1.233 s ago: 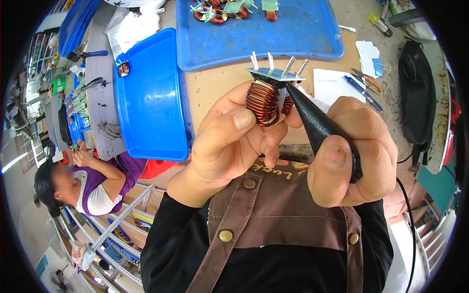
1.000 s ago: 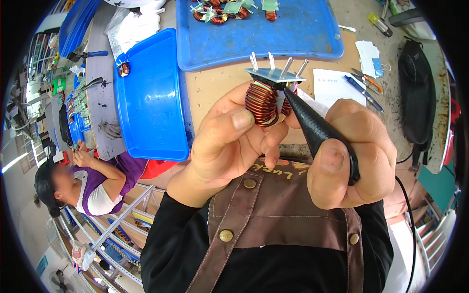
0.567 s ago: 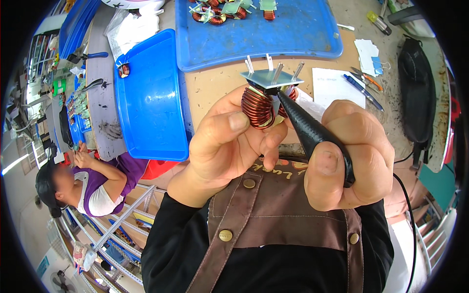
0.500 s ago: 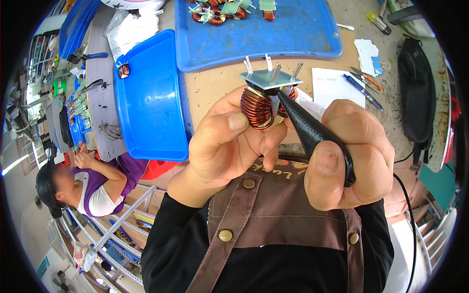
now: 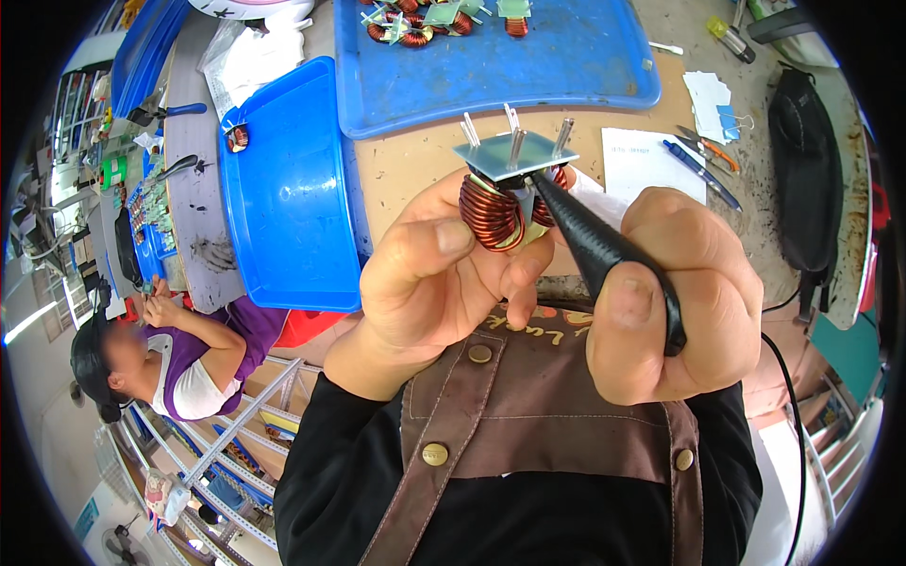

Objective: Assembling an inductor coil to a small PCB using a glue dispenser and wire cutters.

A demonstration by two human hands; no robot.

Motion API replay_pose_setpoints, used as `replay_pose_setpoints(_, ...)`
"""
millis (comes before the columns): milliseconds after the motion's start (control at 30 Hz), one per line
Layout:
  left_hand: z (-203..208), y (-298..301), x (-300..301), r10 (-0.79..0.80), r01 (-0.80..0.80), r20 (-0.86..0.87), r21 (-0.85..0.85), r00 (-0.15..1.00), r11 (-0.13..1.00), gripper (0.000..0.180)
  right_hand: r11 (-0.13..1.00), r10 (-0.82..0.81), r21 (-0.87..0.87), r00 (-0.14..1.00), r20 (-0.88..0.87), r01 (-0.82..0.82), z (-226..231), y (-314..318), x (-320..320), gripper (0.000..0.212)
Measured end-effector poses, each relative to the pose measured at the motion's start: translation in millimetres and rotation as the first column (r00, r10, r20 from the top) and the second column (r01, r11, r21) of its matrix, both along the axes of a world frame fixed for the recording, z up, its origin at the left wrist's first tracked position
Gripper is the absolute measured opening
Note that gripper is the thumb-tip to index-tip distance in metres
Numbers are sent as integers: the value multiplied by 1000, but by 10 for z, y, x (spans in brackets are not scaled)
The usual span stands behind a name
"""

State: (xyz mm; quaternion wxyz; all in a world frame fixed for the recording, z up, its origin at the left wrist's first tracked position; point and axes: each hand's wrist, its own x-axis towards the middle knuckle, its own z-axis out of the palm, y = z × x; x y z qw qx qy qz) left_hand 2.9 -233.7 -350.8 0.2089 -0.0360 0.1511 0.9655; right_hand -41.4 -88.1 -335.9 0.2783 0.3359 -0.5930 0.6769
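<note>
My left hand (image 5: 425, 250) pinches a copper-wound toroidal coil (image 5: 490, 213) between thumb and fingers, in front of my apron. On top of the coil sits a pale green square plate (image 5: 515, 156), tilted, with several silvery pins standing up from it. My right hand (image 5: 675, 302) is closed round a black cone-shaped tool (image 5: 604, 247). The tool's narrow tip reaches just under the plate's near edge, beside the windings. Whether the tip touches the coil or the plate I cannot tell.
Left of my hands is a blue tray (image 5: 291, 269) with one coil (image 5: 237, 139) in it. A wider blue tray (image 5: 566, 94) at the back bears several coils. A blue pen (image 5: 703, 174) lies on white paper (image 5: 642, 160). A co-worker (image 5: 189, 358) sits at the left.
The coil and plate have shifted slightly left and tilted, so more of the plate's top shows. The black tool's tip stays beside the coil.
</note>
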Motion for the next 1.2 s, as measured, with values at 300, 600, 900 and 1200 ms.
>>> replay_pose_setpoints(300,62,54,10,56,-53,11,-173,998,983,56,1000,3,-13,1000,16,-3,19,-24,4,16)
replay_pose_setpoints(600,68,47,4,61,-62,-12,-187,998,980,56,998,-18,-54,1000,-24,17,-18,-40,-2,16)
replay_pose_setpoints(900,36,46,7,77,-77,-2,-74,997,994,63,996,-56,-77,997,-55,52,-39,-44,-17,16)
replay_pose_setpoints(1200,-33,-5,2,34,-33,-23,45,999,998,70,993,-108,-45,994,-15,107,-40,-23,6,16)
